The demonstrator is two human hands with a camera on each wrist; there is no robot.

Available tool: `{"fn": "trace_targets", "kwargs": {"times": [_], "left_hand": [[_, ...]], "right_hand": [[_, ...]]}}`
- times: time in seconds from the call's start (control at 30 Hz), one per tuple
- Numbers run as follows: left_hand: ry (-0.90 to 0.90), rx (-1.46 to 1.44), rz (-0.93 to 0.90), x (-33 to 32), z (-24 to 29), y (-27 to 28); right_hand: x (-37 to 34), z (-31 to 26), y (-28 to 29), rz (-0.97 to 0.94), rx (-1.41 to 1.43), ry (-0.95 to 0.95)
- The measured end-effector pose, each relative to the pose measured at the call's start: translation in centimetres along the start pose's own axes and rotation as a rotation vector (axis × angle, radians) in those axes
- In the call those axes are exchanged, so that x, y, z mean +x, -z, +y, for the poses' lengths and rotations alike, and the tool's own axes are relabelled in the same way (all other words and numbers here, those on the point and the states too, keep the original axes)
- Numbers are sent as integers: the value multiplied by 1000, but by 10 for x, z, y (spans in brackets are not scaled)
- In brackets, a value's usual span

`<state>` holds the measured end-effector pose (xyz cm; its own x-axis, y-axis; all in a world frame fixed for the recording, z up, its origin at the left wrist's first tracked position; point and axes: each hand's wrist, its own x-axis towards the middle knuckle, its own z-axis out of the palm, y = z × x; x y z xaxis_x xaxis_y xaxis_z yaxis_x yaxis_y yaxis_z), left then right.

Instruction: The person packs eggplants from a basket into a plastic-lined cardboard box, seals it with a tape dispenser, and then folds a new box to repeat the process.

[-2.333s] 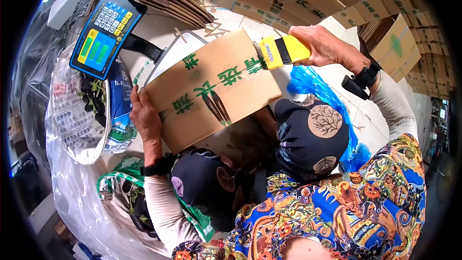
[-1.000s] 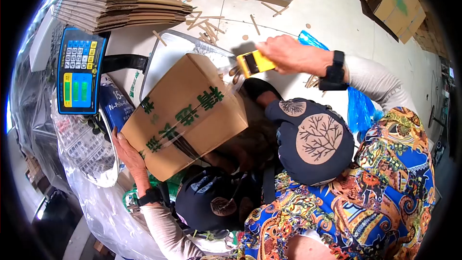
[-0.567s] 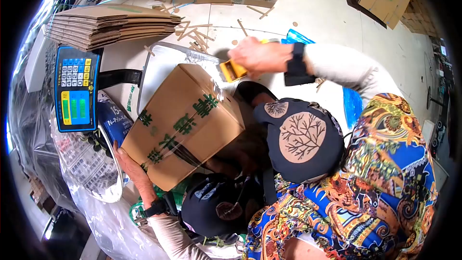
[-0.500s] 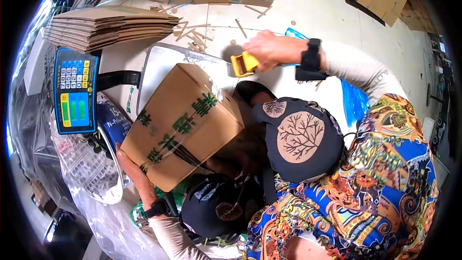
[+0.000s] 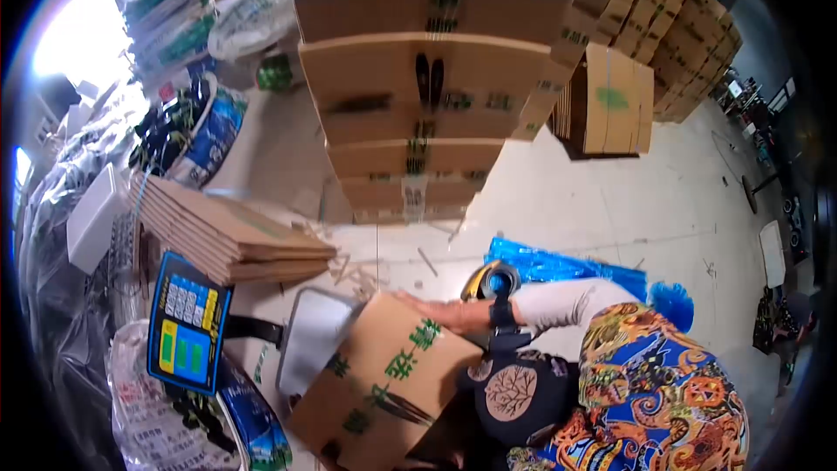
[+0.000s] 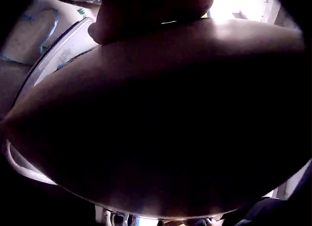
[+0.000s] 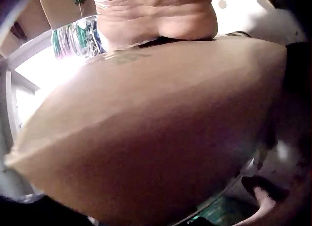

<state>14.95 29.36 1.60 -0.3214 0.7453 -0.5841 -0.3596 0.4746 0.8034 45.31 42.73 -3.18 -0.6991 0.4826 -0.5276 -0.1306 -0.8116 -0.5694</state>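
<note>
A taped cardboard box (image 5: 397,384) with green print and dark drawn shapes is tilted above the lap, beside the scale's pale platform (image 5: 318,336). My right hand (image 5: 445,312) lies along its far right side with fingers extended, and the right wrist view shows that hand (image 7: 156,19) against the box (image 7: 146,104). In the dark left wrist view, my left hand (image 6: 151,16) touches the box (image 6: 161,123); its fingers are not clear. The yellow tape dispenser (image 5: 479,282) rests on the floor, out of my hand, beside blue plastic (image 5: 567,272).
A scale display (image 5: 189,323) stands at left, with a bundle of flattened cartons (image 5: 231,231) behind it and a white sack (image 5: 153,401) of dark vegetables below. Stacked boxes (image 5: 427,87) rise ahead; another carton bundle (image 5: 615,100) stands right. Cardboard scraps litter the floor.
My right hand has let go of the tape dispenser, now on the floor, and has moved onto the box. The head view has tilted up, showing more stacked boxes.
</note>
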Motion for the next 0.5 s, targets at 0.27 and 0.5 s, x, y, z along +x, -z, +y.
{"fn": "trace_targets", "kwargs": {"times": [0.27, 0.5], "left_hand": [[50, 2, -55, 20, -4, -14], [43, 23, -125, 30, 5, 10]], "right_hand": [[33, 44, 46, 134, 116, 11], [-6, 54, 63, 315, 132, -63]]}}
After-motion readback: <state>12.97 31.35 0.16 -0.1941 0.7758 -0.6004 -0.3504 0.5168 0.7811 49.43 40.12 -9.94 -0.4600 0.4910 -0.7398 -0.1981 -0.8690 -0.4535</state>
